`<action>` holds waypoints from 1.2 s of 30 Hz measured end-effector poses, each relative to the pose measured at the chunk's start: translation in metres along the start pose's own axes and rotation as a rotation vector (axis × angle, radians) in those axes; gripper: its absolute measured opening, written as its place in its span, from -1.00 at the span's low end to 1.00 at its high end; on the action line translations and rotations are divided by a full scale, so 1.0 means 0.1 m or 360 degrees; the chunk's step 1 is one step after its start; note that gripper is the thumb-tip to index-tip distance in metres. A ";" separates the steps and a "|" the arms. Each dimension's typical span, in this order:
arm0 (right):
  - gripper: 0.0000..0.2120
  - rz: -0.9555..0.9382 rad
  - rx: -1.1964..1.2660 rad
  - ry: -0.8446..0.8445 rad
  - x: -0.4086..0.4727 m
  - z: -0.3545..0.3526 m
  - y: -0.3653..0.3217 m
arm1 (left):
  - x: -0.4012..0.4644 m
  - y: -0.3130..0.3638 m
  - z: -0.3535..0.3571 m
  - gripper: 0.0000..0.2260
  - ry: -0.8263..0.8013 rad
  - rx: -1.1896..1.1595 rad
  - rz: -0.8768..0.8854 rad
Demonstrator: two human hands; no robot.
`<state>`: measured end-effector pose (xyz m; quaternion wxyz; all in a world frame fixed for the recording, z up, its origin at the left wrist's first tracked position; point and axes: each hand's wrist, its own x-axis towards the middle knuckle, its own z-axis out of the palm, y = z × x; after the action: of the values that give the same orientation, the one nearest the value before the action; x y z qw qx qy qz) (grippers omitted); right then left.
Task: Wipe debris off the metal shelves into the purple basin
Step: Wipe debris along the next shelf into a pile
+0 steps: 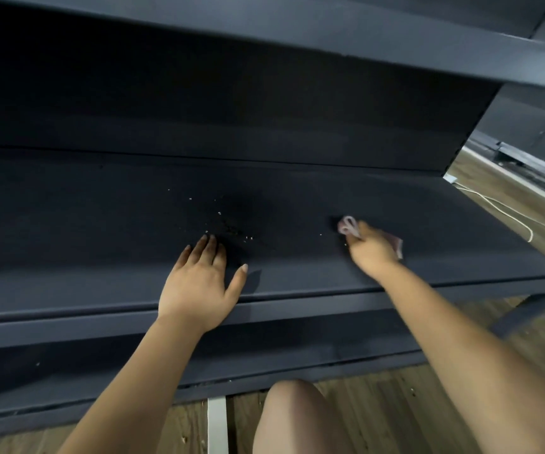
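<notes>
A dark blue metal shelf point(100, 224) fills the view. Small pale crumbs of debris point(222, 221) lie scattered at its middle. My left hand point(199, 280) rests flat on the shelf near its front edge, fingers straight, just in front of the crumbs. To the right, my right hand point(371, 249) grips a crumpled pinkish cloth point(349, 226) and presses it on the shelf surface, right of the debris. The purple basin is not in view.
Another shelf point(395, 31) overhangs above, and a lower shelf point(68, 365) sits below the front edge. A wooden floor point(379, 414) with crumbs lies underneath. A white cable point(510, 214) runs across the floor at right. My knee point(294, 417) is at the bottom.
</notes>
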<state>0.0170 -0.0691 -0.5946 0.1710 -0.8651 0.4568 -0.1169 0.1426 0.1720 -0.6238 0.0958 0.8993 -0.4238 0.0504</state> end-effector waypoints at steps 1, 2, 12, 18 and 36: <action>-0.68 -0.0060 -0.0027 -0.0024 -0.05 0.06 -0.16 | 0.00 0.00 0.00 -0.05 -0.0002 0.0010 0.0004; -0.68 -0.0132 -0.0052 -0.0042 -0.11 0.12 -0.33 | 0.01 0.00 0.00 -0.05 -0.0004 0.0023 0.0005; -0.74 -0.0390 0.0200 -0.0364 -0.42 0.43 -1.31 | 0.00 -0.02 -0.03 -0.05 -0.0026 0.0033 0.0004; -0.72 -0.0241 -0.0014 -0.0011 -0.31 0.04 -0.38 | 0.01 -0.03 -0.01 -0.05 -0.0031 0.0026 -0.0011; -0.72 -0.0606 0.0225 -0.0147 -0.82 0.67 -1.48 | -0.18 -0.25 -0.05 -0.19 0.0070 0.0063 0.0118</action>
<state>0.1064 0.0894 -0.5998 0.2268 -0.9261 0.2674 -0.1392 0.1499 0.2022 -0.6255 0.0854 0.8834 -0.4534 0.0819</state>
